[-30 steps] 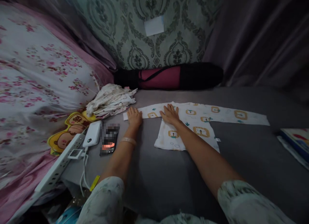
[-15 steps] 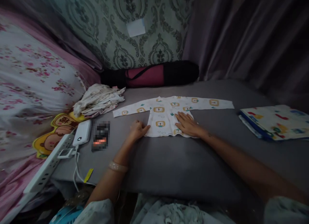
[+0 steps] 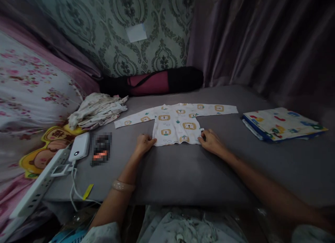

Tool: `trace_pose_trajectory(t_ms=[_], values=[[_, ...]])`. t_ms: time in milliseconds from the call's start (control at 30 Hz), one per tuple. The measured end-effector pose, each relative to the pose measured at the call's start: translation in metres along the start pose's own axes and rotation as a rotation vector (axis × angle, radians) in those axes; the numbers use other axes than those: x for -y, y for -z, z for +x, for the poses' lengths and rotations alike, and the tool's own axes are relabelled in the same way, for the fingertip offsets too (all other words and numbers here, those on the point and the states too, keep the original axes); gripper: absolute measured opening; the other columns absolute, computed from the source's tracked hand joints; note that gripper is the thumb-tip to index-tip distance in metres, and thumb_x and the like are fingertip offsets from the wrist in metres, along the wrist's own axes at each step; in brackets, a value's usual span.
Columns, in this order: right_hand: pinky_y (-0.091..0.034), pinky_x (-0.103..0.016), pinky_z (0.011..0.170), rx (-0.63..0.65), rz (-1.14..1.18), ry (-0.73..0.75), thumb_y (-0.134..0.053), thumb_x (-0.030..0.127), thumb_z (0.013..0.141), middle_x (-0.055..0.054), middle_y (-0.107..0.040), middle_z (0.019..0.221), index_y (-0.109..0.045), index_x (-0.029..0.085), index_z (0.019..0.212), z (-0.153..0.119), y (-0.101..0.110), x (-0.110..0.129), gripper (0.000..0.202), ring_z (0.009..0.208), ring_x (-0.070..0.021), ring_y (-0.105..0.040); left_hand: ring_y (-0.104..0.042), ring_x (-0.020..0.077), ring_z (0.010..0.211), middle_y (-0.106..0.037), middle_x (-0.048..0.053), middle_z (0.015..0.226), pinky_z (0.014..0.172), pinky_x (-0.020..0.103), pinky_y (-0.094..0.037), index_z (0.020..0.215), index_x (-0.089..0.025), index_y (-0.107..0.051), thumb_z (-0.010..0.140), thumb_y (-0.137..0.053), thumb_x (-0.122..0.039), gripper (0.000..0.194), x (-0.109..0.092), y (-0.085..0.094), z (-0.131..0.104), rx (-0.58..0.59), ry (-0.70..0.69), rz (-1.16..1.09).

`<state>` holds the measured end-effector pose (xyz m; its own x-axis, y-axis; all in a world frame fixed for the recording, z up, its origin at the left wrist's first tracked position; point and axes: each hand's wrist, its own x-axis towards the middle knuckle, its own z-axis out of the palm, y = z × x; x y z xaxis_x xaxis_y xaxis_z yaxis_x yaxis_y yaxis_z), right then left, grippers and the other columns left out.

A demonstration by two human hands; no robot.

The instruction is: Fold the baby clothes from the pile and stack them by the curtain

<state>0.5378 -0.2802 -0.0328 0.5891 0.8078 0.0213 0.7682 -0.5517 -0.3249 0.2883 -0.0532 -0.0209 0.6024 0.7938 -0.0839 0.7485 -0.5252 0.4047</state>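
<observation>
At the far left hangs a flowered cloth (image 3: 28, 72), with a yellow cushion (image 3: 42, 160) against it, then a white power strip (image 3: 39, 185) and a power bank (image 3: 79, 147) on its cable. A rumpled heap of clothes (image 3: 98, 110) lies behind them, and just right of the power bank is a dark blurred thing, perhaps a phone (image 3: 101, 150). Next comes the left hand (image 3: 144, 144), fingers curled, its thumb touching the near left corner of a small white shirt (image 3: 175, 126). The shirt lies flat on the grey cover (image 3: 180, 173), sleeves spread wide, a long bag (image 3: 153, 83) well behind it. The right hand (image 3: 210, 141) is at the opposite hem corner, thumb and fingers beside a little tag (image 3: 202, 130). I can't tell from here whether either hand has the cloth pinched. Further right sits a folded patterned cloth (image 3: 284, 124).

To my eye the step in hand is squaring up the hem; the next move calls for an even hold on both corners, with the shirt kept smooth.
</observation>
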Motion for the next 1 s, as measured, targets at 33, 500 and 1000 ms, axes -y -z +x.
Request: trace_pose_trajectory(t_ms=[33, 500, 1000], values=[[-0.041, -0.028, 0.076, 0.011, 0.015, 0.005, -0.053, 0.030, 0.086, -0.009, -0.063, 0.096, -0.061, 0.019, 0.090, 0.002, 0.000, 0.003, 0.014, 0.088, -0.0197, -0.059, -0.062, 0.0209, 0.077, -0.062, 0.004, 0.065, 0.065, 0.028, -0.042, 0.063, -0.018, -0.059, 0.080, -0.061, -0.033, 0.024, -0.002, 0.002, -0.001, 0.011, 0.022, -0.047], [-0.036, -0.025, 0.057, 0.169, 0.136, -0.063, -0.049, 0.028, 0.090, -0.004, -0.067, 0.080, -0.056, 0.017, 0.112, 0.007, 0.021, -0.010, 0.026, 0.067, -0.0165, -0.060, -0.046, 0.0112, 0.056, -0.045, -0.008, 0.060, 0.054, 0.021, -0.035, 0.112, -0.019, -0.051, 0.077, -0.057, -0.027, 0.036, 0.026, 0.010, 0.000, 0.043, -0.019, -0.350], [-0.019, -0.047, 0.116, 0.046, -0.056, 0.338, -0.034, 0.033, 0.099, -0.013, -0.032, 0.155, -0.040, 0.015, 0.142, 0.108, -0.007, 0.078, 0.047, 0.143, -0.0263, -0.025, -0.050, 0.0234, 0.122, -0.057, 0.016, 0.124, 0.104, 0.039, -0.040, 0.116, -0.012, -0.054, 0.087, -0.046, -0.016, 0.031, -0.068, -0.039, 0.094, -0.143, -0.612, 0.021]])
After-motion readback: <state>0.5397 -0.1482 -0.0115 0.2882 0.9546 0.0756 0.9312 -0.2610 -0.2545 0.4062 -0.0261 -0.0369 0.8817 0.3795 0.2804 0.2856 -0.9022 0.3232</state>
